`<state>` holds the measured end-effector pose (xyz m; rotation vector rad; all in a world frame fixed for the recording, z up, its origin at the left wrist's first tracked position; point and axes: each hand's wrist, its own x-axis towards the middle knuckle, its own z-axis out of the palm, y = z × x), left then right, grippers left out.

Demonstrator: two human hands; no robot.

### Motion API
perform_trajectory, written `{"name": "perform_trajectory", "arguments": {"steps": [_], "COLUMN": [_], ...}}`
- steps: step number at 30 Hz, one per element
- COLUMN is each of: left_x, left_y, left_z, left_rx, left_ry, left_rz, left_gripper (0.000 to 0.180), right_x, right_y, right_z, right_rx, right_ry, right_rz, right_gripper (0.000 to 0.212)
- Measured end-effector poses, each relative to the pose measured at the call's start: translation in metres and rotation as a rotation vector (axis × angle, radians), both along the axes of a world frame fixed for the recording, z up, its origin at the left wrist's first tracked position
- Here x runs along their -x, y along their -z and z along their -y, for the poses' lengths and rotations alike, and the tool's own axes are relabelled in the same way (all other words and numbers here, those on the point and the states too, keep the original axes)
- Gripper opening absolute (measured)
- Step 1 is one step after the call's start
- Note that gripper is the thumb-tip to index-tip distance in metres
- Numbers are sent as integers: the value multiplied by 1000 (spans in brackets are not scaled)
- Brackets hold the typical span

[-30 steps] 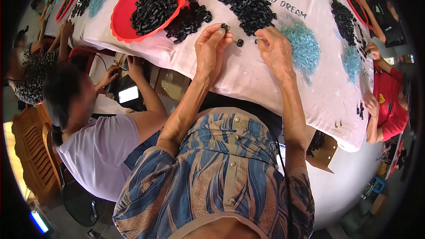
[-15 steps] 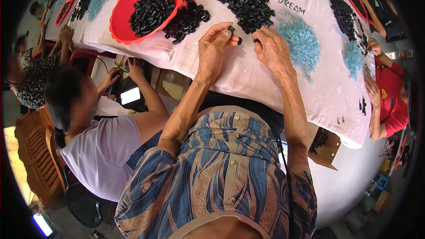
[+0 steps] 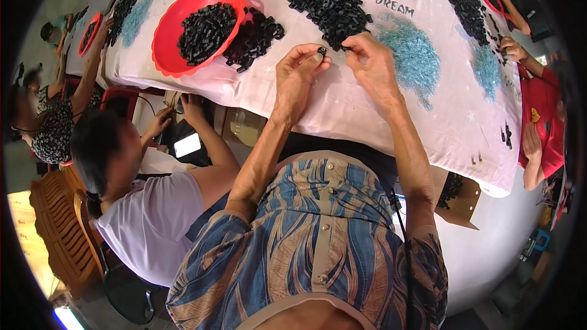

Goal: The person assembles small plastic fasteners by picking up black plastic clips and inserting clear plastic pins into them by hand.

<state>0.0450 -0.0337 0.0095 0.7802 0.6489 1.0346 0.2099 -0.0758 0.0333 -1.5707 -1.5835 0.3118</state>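
Observation:
My left hand (image 3: 297,73) is closed, pinching a small black plastic piece (image 3: 321,52) between thumb and fingers. To its right, my right hand (image 3: 372,64) has its thumb and forefinger pressed together at the near edge of a heap of black plastic pieces (image 3: 324,3). What is between those fingertips, if anything, is too small to make out. Right of that hand lies a pile of thin, shiny light-blue bits (image 3: 408,55). A smaller heap of black pieces (image 3: 255,40) sits left of my hands, beside a red plastic basin (image 3: 168,30) holding more of them.
A pale pink printed cloth (image 3: 367,116) covers the table. On my left sits a person in a light shirt (image 3: 150,220), close to my elbow, near a lit phone (image 3: 187,145). A cardboard box (image 3: 461,208) stands below the table's right edge. Other people work around the table.
My right hand has shifted up and slightly left, its fingertips now at the heap's near edge. My left hand stays nearly in place, still pinching a black piece. The view has shifted slightly.

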Motion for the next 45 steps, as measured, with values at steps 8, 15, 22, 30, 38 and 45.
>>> {"name": "perform_trajectory", "arguments": {"steps": [8,15,22,30,38,45], "left_x": [-3,-3,-7,-9,-9,-8], "left_y": [0,-1,1,1,-2,-4], "left_z": [3,4,4,6,8,8], "left_rx": [-35,25,141,123,92,86], "left_ry": [99,120,117,96,113,114], "left_rz": [-9,48,108,131,126,125], "left_gripper": [17,15,11,6,4,5], "right_x": [-4,2,1,0,3,5], "right_y": [-9,-10,-9,-4,-6,-10], "right_z": [2,1,2,0,1,2], "right_rx": [126,109,105,67,81,100], "right_ry": [-113,-145,-94,-128,-112,-97], "right_rz": [-778,-759,-799,-774,-755,-749], "right_gripper": [18,16,15,13,13,12]}}
